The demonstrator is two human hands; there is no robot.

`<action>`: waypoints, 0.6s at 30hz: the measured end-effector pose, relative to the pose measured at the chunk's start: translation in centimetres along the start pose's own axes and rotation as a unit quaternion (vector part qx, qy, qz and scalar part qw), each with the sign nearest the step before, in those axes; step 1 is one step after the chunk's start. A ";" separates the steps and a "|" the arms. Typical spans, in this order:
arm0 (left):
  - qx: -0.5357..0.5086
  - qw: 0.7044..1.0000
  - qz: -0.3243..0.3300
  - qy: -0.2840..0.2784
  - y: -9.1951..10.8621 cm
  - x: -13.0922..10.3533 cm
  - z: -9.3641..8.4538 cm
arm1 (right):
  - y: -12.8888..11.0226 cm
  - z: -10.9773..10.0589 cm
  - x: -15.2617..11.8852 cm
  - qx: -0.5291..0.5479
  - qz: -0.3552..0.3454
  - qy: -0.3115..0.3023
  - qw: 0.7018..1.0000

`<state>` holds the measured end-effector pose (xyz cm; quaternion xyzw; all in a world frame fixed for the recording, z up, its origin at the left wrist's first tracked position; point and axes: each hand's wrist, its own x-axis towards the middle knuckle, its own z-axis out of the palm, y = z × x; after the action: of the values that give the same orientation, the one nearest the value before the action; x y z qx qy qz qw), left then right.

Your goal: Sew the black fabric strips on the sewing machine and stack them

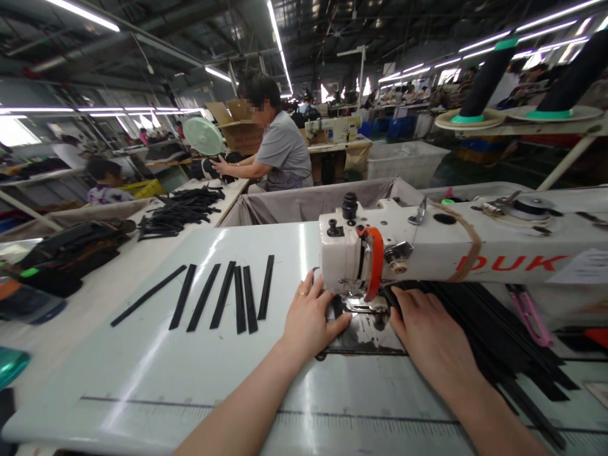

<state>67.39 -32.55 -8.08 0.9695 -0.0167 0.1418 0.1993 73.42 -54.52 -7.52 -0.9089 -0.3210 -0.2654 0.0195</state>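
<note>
A white sewing machine (408,237) with an orange guard stands in front of me, its presser foot (363,305) low over the metal needle plate (365,339). On the left of the foot, my left hand (308,320) lies with fingers stretched and thumb apart, touching a bit of black material at the plate. To the right, my right hand (430,323) has its fingers closed on a black strip (393,301) beside the foot. The needle tip is hidden. Several short black strips (240,297) lie spread on the pale tabletop left of my hands.
A pile of long black strips (503,329) lies under the machine arm, beside pink-handled snips (529,313). Black thread cones (489,82) stand upper right. More strips (183,209) are heaped at far left. A person (285,139) works beyond the cloth-lined bin (304,202).
</note>
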 end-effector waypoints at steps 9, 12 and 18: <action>0.032 0.988 -0.102 0.112 -2.1 -1.3 -2.9 | 0.2 -0.6 -0.1 -0.024 -0.012 0.015 1.000; -0.234 0.960 -0.152 -0.025 0.6 -1.8 -1.9 | 0.5 -1.0 -0.5 0.056 -0.026 0.033 0.998; -0.596 0.742 -0.231 -0.202 2.1 -1.8 -0.5 | -0.7 -2.5 -1.6 0.282 -0.209 -0.043 0.935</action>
<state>65.37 -34.34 -7.30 0.6328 0.0868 -0.1462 0.7554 70.80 -55.43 -6.32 -0.7890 -0.5656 -0.1229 0.2060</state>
